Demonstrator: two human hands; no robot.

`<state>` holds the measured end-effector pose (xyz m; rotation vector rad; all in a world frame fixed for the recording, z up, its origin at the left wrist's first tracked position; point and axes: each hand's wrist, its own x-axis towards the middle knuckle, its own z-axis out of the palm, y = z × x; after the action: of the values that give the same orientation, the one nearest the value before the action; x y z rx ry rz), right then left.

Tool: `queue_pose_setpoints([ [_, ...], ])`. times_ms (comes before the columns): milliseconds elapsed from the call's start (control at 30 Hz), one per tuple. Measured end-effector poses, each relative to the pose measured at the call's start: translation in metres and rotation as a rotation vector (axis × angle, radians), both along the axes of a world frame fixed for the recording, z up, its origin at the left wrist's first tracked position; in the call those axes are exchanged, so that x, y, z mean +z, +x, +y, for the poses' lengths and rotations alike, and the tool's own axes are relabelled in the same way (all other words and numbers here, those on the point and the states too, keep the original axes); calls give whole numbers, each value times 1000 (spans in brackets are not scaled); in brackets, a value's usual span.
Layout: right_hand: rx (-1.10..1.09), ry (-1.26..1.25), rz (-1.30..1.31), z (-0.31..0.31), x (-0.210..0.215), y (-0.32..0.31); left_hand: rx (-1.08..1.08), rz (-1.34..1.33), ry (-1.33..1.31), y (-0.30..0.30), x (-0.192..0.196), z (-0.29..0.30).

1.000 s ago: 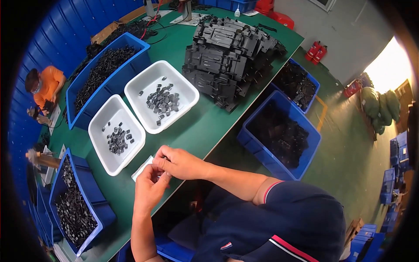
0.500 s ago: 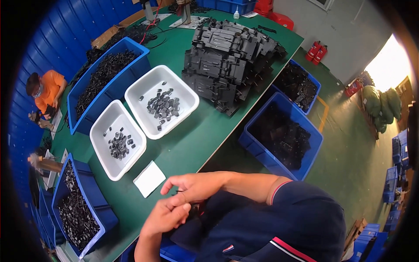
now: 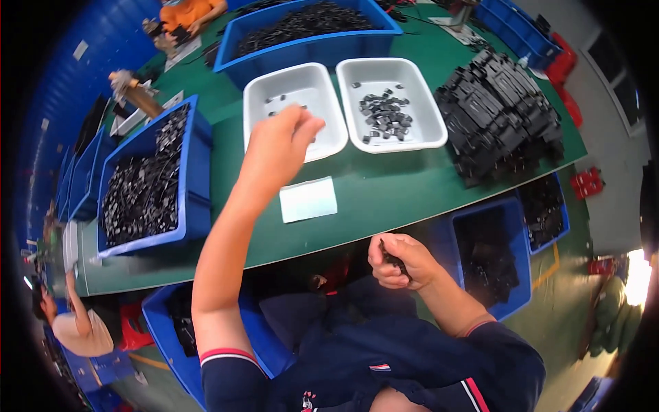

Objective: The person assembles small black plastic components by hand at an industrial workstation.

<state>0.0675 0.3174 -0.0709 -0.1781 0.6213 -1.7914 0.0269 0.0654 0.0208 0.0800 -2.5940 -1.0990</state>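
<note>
My left hand [image 3: 280, 141] reaches over the near side of the left white tray [image 3: 251, 96], blurred by motion. Its fingertips point down toward the bottom, and whether they hold anything does not show. Small dark pieces [image 3: 282, 97] lie in that tray, partly hidden by the hand. In front of my body, short of the table edge, my right hand [image 3: 408, 262] is closed around small black parts [image 3: 392, 259]. The right white tray [image 3: 434, 123] holds a loose pile of dark grey pieces [image 3: 386, 117]. A folded white paper [image 3: 308, 200] lies in front of the trays.
Blue bins of black parts stand left [image 3: 195, 165] and behind [image 3: 316, 49] the trays. Black moulded panels [image 3: 504, 113] are stacked at right on the green table [image 3: 384, 189]. More blue bins [image 3: 525, 288] sit below its edge. A co-worker in orange [image 3: 195, 14] sits at the far left.
My hands have parted: the left moved forward over the left tray, the right stays near my body. The head view has swung left, so the table appears turned.
</note>
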Motion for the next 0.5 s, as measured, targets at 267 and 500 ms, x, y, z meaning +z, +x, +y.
queue_pose_setpoints([
  [267,-76,26,-245,4,-8,-6,241,-332,-264,-62,-38,-46],
  [500,-40,235,-249,-20,-11,-3,167,106,149,22,-49,-25],
])
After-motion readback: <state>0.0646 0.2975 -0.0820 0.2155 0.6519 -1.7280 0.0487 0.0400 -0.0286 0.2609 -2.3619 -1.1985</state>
